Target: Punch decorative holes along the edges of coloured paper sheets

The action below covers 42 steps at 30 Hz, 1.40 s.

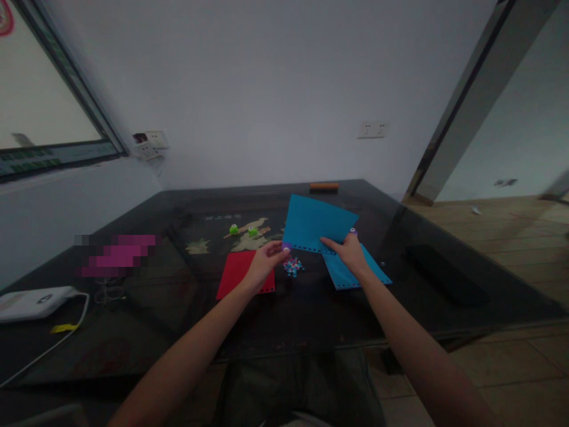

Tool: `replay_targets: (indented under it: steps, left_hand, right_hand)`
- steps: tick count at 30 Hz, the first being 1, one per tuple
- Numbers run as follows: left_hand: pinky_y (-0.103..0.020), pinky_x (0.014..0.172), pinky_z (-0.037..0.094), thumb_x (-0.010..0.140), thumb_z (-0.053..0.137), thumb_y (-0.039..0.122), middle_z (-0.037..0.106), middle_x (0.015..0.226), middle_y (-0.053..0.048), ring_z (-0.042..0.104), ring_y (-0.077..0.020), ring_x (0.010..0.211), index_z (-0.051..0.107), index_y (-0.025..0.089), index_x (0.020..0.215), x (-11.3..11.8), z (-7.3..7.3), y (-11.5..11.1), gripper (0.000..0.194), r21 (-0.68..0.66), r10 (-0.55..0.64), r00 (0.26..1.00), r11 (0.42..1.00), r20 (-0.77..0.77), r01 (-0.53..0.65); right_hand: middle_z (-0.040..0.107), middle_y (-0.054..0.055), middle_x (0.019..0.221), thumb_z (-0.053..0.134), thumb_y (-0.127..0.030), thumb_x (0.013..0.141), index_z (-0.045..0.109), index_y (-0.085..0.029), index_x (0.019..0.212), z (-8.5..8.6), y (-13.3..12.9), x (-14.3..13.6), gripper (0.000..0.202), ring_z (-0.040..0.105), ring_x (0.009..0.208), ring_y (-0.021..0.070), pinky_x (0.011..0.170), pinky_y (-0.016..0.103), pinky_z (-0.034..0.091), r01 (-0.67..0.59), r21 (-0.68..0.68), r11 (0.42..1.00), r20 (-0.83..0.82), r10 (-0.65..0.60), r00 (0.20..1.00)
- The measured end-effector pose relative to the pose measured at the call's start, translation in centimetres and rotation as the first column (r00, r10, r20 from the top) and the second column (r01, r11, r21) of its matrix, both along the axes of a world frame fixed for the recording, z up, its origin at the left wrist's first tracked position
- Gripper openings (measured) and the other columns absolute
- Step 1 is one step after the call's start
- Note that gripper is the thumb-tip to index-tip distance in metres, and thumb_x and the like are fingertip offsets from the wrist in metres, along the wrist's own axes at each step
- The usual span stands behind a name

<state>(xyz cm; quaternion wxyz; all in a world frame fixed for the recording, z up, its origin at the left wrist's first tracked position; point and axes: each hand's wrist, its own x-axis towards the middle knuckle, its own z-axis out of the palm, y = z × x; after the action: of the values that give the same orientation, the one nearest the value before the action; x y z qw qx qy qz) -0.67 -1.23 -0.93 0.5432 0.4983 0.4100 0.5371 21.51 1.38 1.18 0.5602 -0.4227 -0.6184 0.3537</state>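
Note:
A blue sheet (pixel 317 222) with small holes along its lower edge is raised above the dark table. My left hand (pixel 270 260) is closed at its lower left corner, with a small purple item (pixel 287 245) there. My right hand (pixel 349 249) grips the sheet's lower right part, thumb in front; another small purple item (pixel 354 231) shows beside it. Under that hand lies a second blue sheet (pixel 344 271) with holes. A red sheet (pixel 237 270) rests partly beneath my left forearm. Between the sheets is a pile of small coloured pieces (pixel 293 267).
Two green figures (pixel 252 231) stand behind the red sheet. A brown roll (pixel 324 187) lies at the table's back edge (pixel 267 188). On the right is a black case (pixel 444 276). A white device (pixel 35 303) with a cable and a pink object (pixel 124 252) are at left.

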Motion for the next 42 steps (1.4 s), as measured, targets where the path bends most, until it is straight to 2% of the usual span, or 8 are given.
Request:
replay_targets:
  steps: [5,12,17,25,33,42]
  left_hand:
    - [-0.033,0.077,0.047,0.066,0.071,0.029,0.066,0.094,-0.009,0.062,-0.0166,0.076,0.061,0.017,0.096,0.03,0.14,-0.15,0.033,-0.017,-0.001,1.000,1.000,0.002,0.002]
    - [-0.031,0.076,0.046,0.067,0.070,0.028,0.066,0.091,-0.007,0.061,-0.0149,0.075,0.061,0.016,0.095,-0.18,-0.13,-0.08,0.032,-0.024,-0.048,0.997,0.999,0.061,0.049]
    - [-0.029,0.073,0.046,0.067,0.070,0.033,0.066,0.093,-0.008,0.061,-0.0149,0.074,0.062,0.016,0.094,-0.35,0.02,-0.07,0.033,-0.065,-0.044,0.999,0.997,0.019,0.046]
    - [-0.026,0.069,0.046,0.069,0.067,0.037,0.066,0.094,-0.007,0.061,-0.0156,0.078,0.063,0.017,0.094,-0.47,0.21,-0.29,0.032,-0.066,-0.024,0.998,0.998,-0.054,0.021]
    - [-0.029,0.073,0.047,0.070,0.067,0.035,0.066,0.093,-0.006,0.061,-0.0161,0.080,0.062,0.017,0.094,-0.49,-0.06,-0.10,0.031,-0.056,-0.046,0.999,0.997,-0.027,0.044]
    - [-0.029,0.076,0.047,0.071,0.066,0.036,0.065,0.096,-0.007,0.061,-0.0171,0.086,0.062,0.016,0.097,-0.53,0.00,-0.14,0.033,-0.028,-0.058,0.997,0.998,-0.049,0.056]
  right_hand:
    - [0.070,0.008,0.086,0.072,-0.034,0.061,0.065,-0.020,0.078,0.23,-0.23,0.02,0.023,0.063,0.087,0.0297,0.086,0.045,0.047,-0.022,-0.071,0.997,0.026,0.024,0.999]
    - [0.068,0.007,0.095,0.070,-0.036,0.064,0.066,-0.021,0.087,0.21,-0.29,0.15,0.028,0.062,0.091,0.0276,0.091,0.044,0.044,-0.025,-0.010,1.000,0.066,0.026,0.997]
    - [0.070,0.007,0.087,0.071,-0.035,0.062,0.066,-0.019,0.078,0.67,-0.50,0.11,0.023,0.063,0.085,0.0277,0.086,0.044,0.046,-0.026,-0.046,0.999,0.084,0.029,0.996]
    - [0.069,0.008,0.092,0.072,-0.034,0.062,0.066,-0.019,0.086,0.07,-0.04,0.38,0.028,0.063,0.086,0.0268,0.087,0.043,0.045,-0.039,-0.035,0.999,0.066,0.042,0.997]
    - [0.069,0.009,0.090,0.070,-0.034,0.064,0.066,-0.018,0.084,0.44,-0.18,0.47,0.027,0.063,0.083,0.0273,0.084,0.043,0.047,-0.012,-0.024,1.000,0.146,0.015,0.989]
    - [0.067,0.010,0.096,0.070,-0.035,0.064,0.065,-0.017,0.090,0.29,-0.18,0.46,0.031,0.062,0.090,0.0273,0.089,0.043,0.045,-0.026,-0.002,1.000,0.150,0.027,0.988]
